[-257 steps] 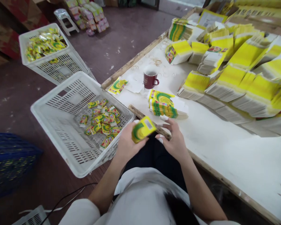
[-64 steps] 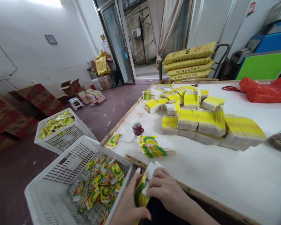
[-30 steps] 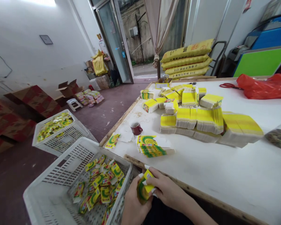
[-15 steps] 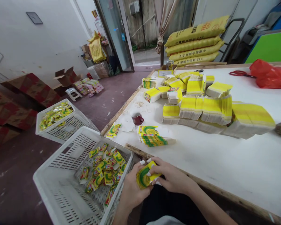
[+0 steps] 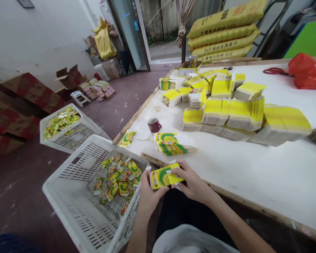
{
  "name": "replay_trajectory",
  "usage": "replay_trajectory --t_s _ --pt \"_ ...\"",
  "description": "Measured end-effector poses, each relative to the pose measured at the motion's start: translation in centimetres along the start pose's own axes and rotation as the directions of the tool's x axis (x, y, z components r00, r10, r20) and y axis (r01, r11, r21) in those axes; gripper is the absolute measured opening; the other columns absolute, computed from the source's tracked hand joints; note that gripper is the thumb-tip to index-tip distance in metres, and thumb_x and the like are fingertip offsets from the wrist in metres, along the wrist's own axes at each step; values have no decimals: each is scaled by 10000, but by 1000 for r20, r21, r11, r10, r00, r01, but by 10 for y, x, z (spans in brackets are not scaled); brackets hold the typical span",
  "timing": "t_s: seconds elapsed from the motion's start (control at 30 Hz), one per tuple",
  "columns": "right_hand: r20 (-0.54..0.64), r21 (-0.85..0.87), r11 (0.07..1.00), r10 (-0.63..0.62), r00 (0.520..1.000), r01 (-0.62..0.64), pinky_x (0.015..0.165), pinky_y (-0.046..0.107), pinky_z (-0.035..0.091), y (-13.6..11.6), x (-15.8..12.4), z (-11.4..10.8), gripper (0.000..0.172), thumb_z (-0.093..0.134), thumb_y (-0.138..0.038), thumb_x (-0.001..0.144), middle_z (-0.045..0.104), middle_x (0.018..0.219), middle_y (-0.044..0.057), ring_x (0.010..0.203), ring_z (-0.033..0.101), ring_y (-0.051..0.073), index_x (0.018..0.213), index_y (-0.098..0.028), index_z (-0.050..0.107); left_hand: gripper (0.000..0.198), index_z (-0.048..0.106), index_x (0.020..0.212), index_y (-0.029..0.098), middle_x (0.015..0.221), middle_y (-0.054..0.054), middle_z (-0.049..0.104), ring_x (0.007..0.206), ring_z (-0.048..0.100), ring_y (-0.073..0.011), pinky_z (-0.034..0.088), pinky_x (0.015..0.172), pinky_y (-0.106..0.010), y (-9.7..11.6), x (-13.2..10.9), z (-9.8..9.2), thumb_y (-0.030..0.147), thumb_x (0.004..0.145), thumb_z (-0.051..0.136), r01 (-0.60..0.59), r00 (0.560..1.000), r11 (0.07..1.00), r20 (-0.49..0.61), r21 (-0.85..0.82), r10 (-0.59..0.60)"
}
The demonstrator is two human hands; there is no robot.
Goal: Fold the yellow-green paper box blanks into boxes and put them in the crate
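Observation:
Between my two hands, above the table's near edge, is a small yellow-and-green carton, its printed face up. My left hand is closed on its left end, thumb along the lower edge. My right hand grips the right end, fingers over the top face and below it. White coverings sit on several fingertips. Just beyond, a fanned stack of flat printed cartons lies on the white table. To the left, a white plastic crate holds several small cartons like the one I hold.
A maroon mug stands past the fanned stack. Bundles of yellow cartons fill the table's middle, with a red plastic bag at far right. A second crate is behind the first. Yellow sacks are piled behind the table.
The carton has turned from tilted to nearly level, showing its long printed face. My left hand has shifted to its left end. The camera view has tipped down slightly.

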State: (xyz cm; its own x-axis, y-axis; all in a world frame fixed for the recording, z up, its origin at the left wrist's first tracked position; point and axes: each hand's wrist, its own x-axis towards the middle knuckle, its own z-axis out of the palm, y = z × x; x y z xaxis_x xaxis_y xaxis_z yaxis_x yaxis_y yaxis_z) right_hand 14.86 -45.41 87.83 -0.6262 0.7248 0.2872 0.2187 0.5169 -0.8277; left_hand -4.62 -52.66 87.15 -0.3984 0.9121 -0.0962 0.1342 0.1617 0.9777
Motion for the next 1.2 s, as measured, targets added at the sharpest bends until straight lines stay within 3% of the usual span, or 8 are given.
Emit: replay_trajectory --t_s 0.1,0.17,0.33,0.53,0.73,0.97,1.1,1.2 --pt "5 -48 999 -8 1000 8 1012 439 509 0 -1 -2 327 617 -152 880 444 1316 162 1224 528 275 1203 -197 592 663 534 1221 165 1101 -107 713 987 706 -252 557 902 -379 0 4 -1 477 708 816 217 975 918 118 -332 -188" --pt "84 -52 999 3 996 2 993 419 524 -3 -1 -5 305 607 -159 898 464 1314 154 1156 571 250 1199 -201 621 617 560 1163 167 953 -62 741 832 722 -202 576 805 -323 4 4 -1 465 700 838 273 962 866 124 -418 -244" --pt "248 1 1000 24 968 -25 973 365 536 -13 1 -21 312 610 -117 884 536 1203 108 1076 614 214 1168 -224 682 603 587 1107 163 803 -12 728 658 697 -153 573 666 -269 5 1 4 389 638 892 255 964 847 58 -466 -258" --pt "240 6 999 39 970 -42 990 390 534 -10 -1 -20 355 661 -99 821 507 1275 121 1109 616 230 1155 -217 678 598 618 1096 156 833 -19 742 703 716 -163 568 676 -256 -3 1 5 389 624 901 228 968 850 13 -476 -252" --pt "113 -53 998 25 993 -19 973 429 540 -3 -2 -3 359 636 -134 851 467 1340 177 1123 608 261 1208 -176 631 542 629 1075 153 830 -19 743 720 712 -154 566 688 -247 3 5 -1 372 655 892 273 961 846 87 -459 -263" --pt "285 -22 998 67 956 -63 967 379 536 -11 2 -22 274 651 -147 852 532 1243 111 1066 630 218 1115 -217 683 543 618 982 159 726 11 712 609 674 -138 558 640 -251 3 5 2 381 590 920 255 963 844 45 -471 -266" --pt "123 51 998 42 992 -48 1011 426 505 -6 -1 -13 457 633 -146 821 494 1311 146 1167 568 252 1256 -200 503 551 613 1023 161 781 -8 724 669 683 -148 556 675 -253 6 1 8 409 620 895 204 975 875 17 -439 -219" --pt "7 78 996 34 999 -35 1116 514 411 -2 -3 5 610 587 -132 820 436 1386 180 1332 458 294 1376 -192 343 540 601 1110 171 873 -34 736 761 696 -175 559 745 -285 9 -3 11 431 701 838 159 987 909 34 -386 -158"
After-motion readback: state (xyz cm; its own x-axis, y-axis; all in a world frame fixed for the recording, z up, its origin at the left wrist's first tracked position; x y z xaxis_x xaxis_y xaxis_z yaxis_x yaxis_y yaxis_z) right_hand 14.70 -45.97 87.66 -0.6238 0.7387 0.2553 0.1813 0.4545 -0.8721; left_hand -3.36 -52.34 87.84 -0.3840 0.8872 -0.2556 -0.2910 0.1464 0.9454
